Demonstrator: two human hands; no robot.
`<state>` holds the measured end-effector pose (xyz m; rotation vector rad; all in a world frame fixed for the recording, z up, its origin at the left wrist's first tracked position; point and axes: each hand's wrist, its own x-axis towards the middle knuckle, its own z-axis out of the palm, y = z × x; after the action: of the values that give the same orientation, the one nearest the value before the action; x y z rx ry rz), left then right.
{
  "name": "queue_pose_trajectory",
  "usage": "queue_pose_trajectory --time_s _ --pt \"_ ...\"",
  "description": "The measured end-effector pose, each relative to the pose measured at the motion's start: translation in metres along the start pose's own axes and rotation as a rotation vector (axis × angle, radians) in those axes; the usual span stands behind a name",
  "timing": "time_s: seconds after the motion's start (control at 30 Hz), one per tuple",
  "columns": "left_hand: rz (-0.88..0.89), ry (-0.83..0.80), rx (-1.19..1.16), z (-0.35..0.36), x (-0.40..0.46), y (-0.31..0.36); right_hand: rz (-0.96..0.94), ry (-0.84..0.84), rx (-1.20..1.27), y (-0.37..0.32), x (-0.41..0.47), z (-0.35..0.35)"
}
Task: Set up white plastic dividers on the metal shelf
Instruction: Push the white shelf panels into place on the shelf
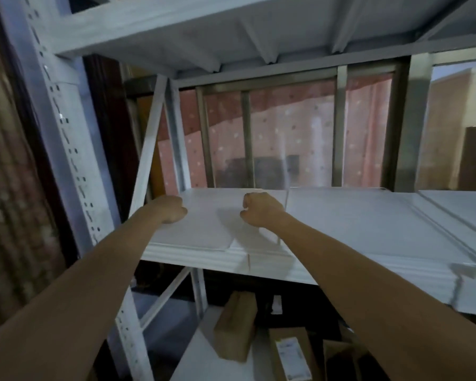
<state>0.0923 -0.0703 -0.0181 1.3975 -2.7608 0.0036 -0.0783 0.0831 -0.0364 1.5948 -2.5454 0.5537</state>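
Dim storeroom light falls on the metal shelf (368, 215), where a white plastic divider (204, 229) lies flat at its left end. Left hand (172, 209) and right hand (260, 211) rest clenched on it; pressing evenly should seat it square.

Behind the rack there is a window (286, 127) with a metal frame and upright bars, and a pink curtain (272, 133) with small pale dots hangs across it. To the left hangs a dark brownish curtain (8, 174), which looks blurred. At the right a beige wall (451, 119) shows in soft light. Low down, below the rack's level, cardboard boxes (237, 331) lie in shadow. The room is dim.
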Motion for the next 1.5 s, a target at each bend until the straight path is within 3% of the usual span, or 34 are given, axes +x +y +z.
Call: queue_pose_trajectory --time_s 0.17,0.33,0.73,0.97,1.13,1.5 --pt "-0.065 0.061 -0.029 0.003 0.011 -0.048 0.08 -0.013 -0.029 -0.022 0.014 0.01" --pt "-0.143 -0.006 -0.087 0.016 0.021 -0.065 0.188 0.034 -0.086 -0.03 0.013 0.014" --pt "-0.204 0.034 -0.086 0.032 0.035 -0.078 0.271 -0.037 0.138 -0.032 0.015 0.004" --pt "-0.208 0.107 -0.122 0.035 0.035 -0.08 0.473 -0.028 0.733 -0.036 0.026 0.0" --pt "-0.271 0.212 -0.239 0.037 0.039 -0.087 0.686 -0.042 1.024 -0.023 0.024 -0.009" --pt "-0.252 0.195 -0.246 0.037 0.025 -0.082 0.435 0.081 1.049 -0.049 0.035 0.017"
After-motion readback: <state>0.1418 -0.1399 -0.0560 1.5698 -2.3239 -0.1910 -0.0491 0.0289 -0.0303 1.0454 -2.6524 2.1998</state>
